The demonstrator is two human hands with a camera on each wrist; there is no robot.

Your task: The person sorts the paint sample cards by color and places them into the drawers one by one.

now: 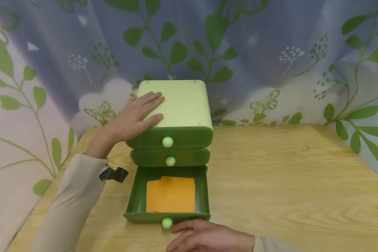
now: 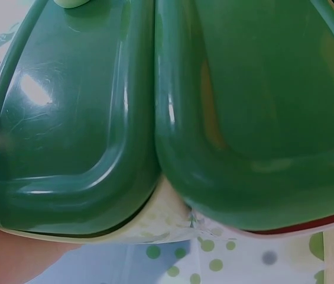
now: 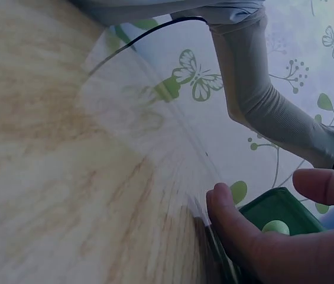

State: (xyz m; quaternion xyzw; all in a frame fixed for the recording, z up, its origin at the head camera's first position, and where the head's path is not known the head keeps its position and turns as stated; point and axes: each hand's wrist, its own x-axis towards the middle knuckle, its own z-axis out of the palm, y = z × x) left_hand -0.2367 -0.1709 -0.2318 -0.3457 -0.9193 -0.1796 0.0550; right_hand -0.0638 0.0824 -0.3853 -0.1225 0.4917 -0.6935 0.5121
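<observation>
A small chest of drawers with a pale green top and dark green fronts stands on the table. My left hand rests on its top, fingers spread over the left side. The bottom drawer is pulled out; inside lie overlapping orange cards. Just right of that drawer's round knob, my right hand has its fingertips at the lower front edge, fingers relaxed. The upper drawers, with a middle front, are pushed in. Two green drawer fronts fill the left wrist view.
The wooden table stretches out to the right of the chest. Behind and at both sides hangs a curtain printed with leaves and butterflies. A black wrist strap sits on the left sleeve.
</observation>
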